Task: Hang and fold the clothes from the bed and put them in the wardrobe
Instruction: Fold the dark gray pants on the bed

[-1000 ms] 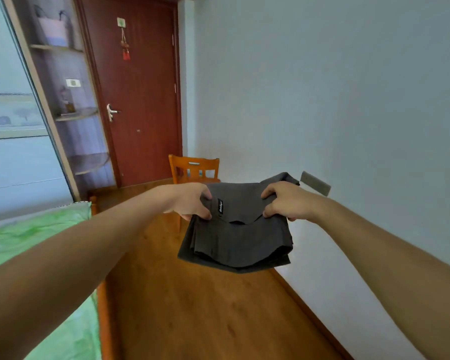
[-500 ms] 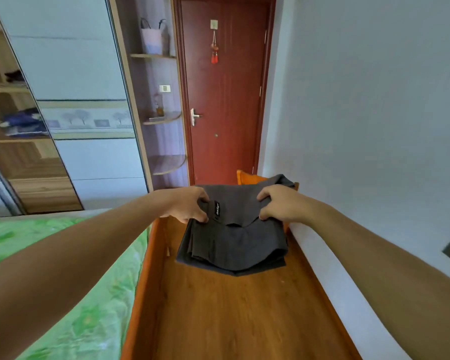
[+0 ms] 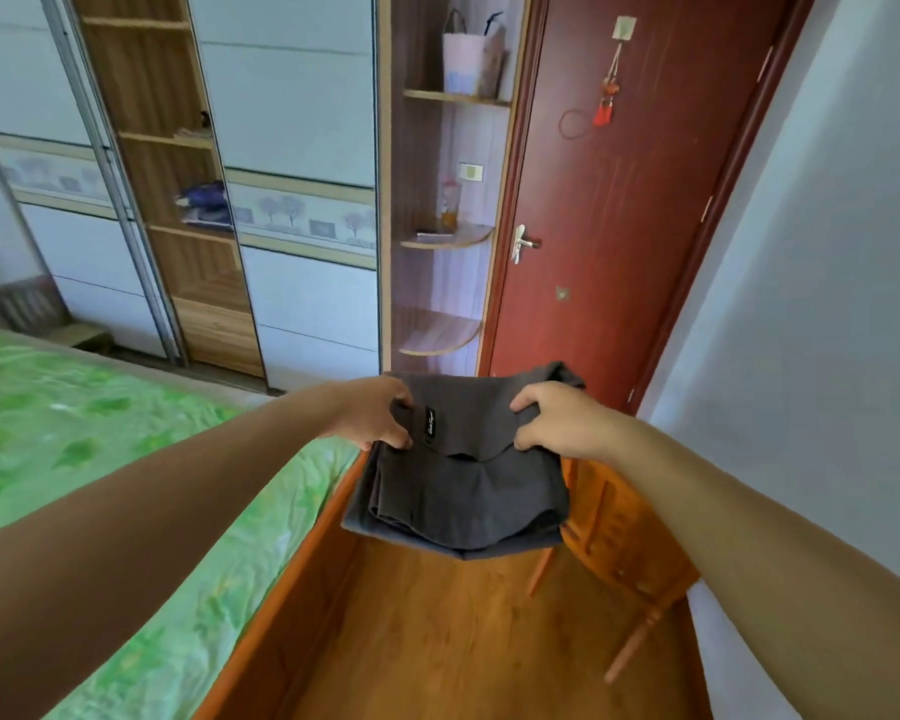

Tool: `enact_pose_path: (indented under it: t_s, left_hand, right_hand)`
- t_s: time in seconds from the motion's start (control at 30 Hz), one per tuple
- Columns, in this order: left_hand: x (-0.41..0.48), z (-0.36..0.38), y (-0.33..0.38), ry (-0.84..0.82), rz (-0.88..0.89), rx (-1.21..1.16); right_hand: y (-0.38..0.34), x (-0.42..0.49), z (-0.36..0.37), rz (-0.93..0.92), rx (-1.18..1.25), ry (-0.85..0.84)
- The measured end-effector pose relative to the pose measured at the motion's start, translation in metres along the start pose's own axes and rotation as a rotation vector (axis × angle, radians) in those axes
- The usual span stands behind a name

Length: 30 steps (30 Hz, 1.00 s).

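A green-sheeted bed [image 3: 100, 459] lies at the left, the wardrobe [image 3: 188, 200] behind it. The left hand [image 3: 372, 415] and right hand [image 3: 552, 420] each pinch the top edge of folded grey trousers [image 3: 463, 491], held in the air above the wooden floor [image 3: 437, 641], in front of a red door [image 3: 619, 226].

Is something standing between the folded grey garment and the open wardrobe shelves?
Nothing visible at that height. Only the bed's corner lies low between the folded grey garment and the open wardrobe shelves.
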<state>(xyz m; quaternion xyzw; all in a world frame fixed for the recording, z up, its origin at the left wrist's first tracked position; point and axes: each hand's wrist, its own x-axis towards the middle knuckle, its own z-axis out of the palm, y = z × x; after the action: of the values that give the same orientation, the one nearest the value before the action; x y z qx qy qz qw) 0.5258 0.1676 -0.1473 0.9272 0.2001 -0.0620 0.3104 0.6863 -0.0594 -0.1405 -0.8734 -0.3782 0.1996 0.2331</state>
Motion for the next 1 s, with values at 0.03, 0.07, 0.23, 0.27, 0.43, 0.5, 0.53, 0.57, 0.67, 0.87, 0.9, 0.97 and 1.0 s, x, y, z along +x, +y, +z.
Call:
enact_pose_path:
  t_s: [0.03, 0.07, 0.23, 0.27, 0.43, 0.5, 0.53, 0.57, 0.67, 0.87, 0.9, 0.97, 1.0]
  left_hand:
    - [0.021, -0.006, -0.006, 0.009, -0.02, 0.011]
    - [0.036, -0.01, -0.012, 0.011, -0.036, 0.023]
    - [0.163, -0.048, -0.054, 0.016, -0.067, 0.014]
    - [0.189, -0.059, -0.062, 0.016, -0.073, 0.004]
    - [0.304, -0.124, -0.086, 0.038, -0.106, -0.025]
    - [0.344, -0.147, -0.092, 0.041, -0.109, 0.009]
    - [0.363, -0.157, -0.096, 0.038, -0.119, 0.023]
    - [0.382, -0.167, -0.1, 0.031, -0.134, 0.022]
    - [0.438, -0.191, -0.116, 0.026, -0.173, 0.002]
    - [0.548, -0.231, -0.162, 0.073, -0.295, 0.013]
    - [0.564, -0.238, -0.169, 0.094, -0.319, 0.004]
    - [0.592, -0.253, -0.181, 0.134, -0.382, -0.049]
    - [0.603, -0.261, -0.186, 0.149, -0.414, -0.08]
  right_hand:
    - [0.003, 0.028, -0.002, -0.012, -0.002, -0.019]
    - [0.006, 0.049, -0.004, -0.021, -0.007, -0.029]
    - [0.023, 0.195, -0.013, -0.043, -0.032, -0.07]
    - [0.023, 0.224, -0.018, -0.045, -0.039, -0.077]
    - [0.011, 0.364, -0.058, -0.054, -0.001, -0.084]
    - [0.008, 0.413, -0.07, -0.065, 0.011, -0.095]
    - [0.008, 0.437, -0.074, -0.071, 0.009, -0.103]
    - [0.009, 0.461, -0.078, -0.08, 0.008, -0.109]
    - [0.011, 0.536, -0.085, -0.119, 0.005, -0.138]
    - [0.014, 0.694, -0.09, -0.246, -0.02, -0.219]
    - [0.012, 0.721, -0.092, -0.276, -0.028, -0.233]
    - [0.004, 0.771, -0.099, -0.332, -0.057, -0.268]
    - [-0.004, 0.793, -0.102, -0.358, -0.067, -0.287]
